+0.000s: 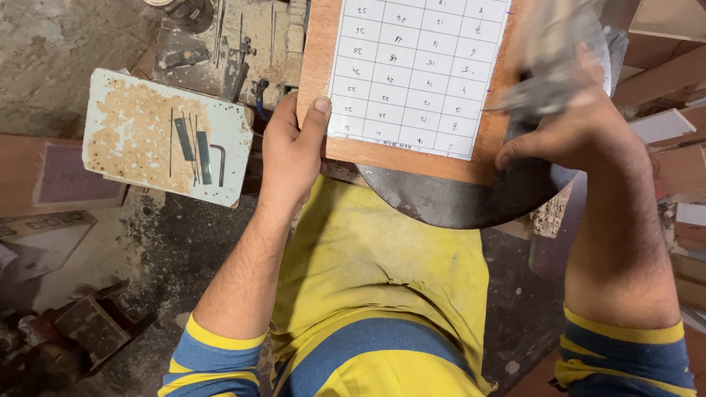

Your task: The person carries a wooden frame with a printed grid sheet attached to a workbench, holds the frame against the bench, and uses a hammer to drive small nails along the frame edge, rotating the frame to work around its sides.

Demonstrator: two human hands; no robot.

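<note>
A wooden board [318, 59] with a white gridded paper sheet [419, 66] glued on top lies on a round dark metal table [456, 198] in front of me. My left hand [290, 151] grips the board's near left corner, thumb on top at the paper's edge. My right hand [570, 129] is closed on a blurred grey metal part [544, 92] at the board's right edge, beside the paper. What that part is cannot be made out through the blur.
A worn white slab [158, 132] to the left carries thin blades and a hex key [218, 160]. Dusty machine parts [235, 44] sit behind it. Wood offcuts [665, 88] pile up at the right. Scrap and dirty floor [81, 323] lie lower left.
</note>
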